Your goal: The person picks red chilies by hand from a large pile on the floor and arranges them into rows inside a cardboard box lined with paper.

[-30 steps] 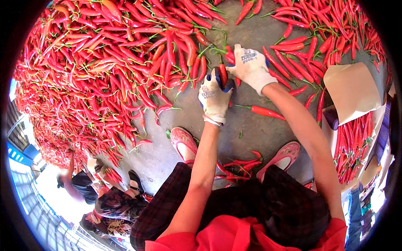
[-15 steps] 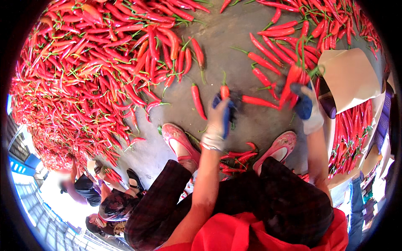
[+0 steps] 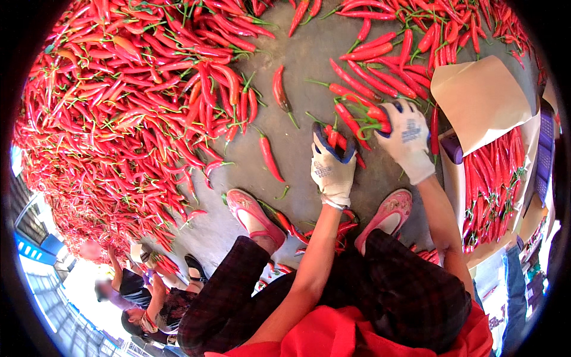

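Note:
My left hand (image 3: pixel 330 166), in a cream glove with dark blue palm, has its fingers closed on red chilies (image 3: pixel 338 138) just above the gap between my pink shoes (image 3: pixel 386 219). My right hand (image 3: pixel 404 140), gloved the same way, grips a small bunch of red chilies (image 3: pixel 376 114) with green stems pointing left, just right of my left hand. Loose chilies (image 3: pixel 363 78) lie on the grey floor (image 3: pixel 238 166) above both hands, and a single one (image 3: pixel 269 157) lies to the left of my left hand.
A large heap of chilies (image 3: pixel 131 119) covers the left and upper part. At right stands a paper-lined purple crate (image 3: pixel 543 166) with aligned chilies (image 3: pixel 493 190) and a folded brown paper flap (image 3: pixel 482 101). Two co-workers (image 3: pixel 148 303) sit at lower left; more chilies lie between my shoes.
My left hand has moved right from half a second ago and is on chilies there. My right hand, with its bunch, has shifted left, beside it. The co-workers' arms are raised differently.

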Available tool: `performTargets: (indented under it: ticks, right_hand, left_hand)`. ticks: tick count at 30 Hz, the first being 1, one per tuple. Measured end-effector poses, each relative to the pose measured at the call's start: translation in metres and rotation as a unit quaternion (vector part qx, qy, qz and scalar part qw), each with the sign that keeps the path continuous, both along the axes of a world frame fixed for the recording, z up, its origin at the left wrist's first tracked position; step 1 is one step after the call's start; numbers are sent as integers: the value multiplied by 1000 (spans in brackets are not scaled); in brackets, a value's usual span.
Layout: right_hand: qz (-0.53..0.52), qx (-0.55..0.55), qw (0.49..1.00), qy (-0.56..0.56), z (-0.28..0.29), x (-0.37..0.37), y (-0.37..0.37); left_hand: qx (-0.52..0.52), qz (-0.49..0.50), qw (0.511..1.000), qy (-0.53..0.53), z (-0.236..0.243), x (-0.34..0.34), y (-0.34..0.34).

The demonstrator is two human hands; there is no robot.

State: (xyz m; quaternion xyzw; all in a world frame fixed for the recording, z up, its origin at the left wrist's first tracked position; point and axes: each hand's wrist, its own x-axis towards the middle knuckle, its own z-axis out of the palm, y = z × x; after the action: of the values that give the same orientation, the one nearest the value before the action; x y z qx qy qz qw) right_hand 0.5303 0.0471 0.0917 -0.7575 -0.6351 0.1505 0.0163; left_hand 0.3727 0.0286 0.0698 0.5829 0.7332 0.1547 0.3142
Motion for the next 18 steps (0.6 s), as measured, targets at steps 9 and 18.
performTargets:
  ticks: [9, 18]
  right_hand:
    - [-119, -65, 954, 268, 6, 7, -9]
    - [-162, -105, 865, 463, -10, -21, -30]
  left_hand:
    - [-44, 110, 969, -217, -30, 1, -4]
    - [-155, 178, 806, -543, 2, -11, -6]
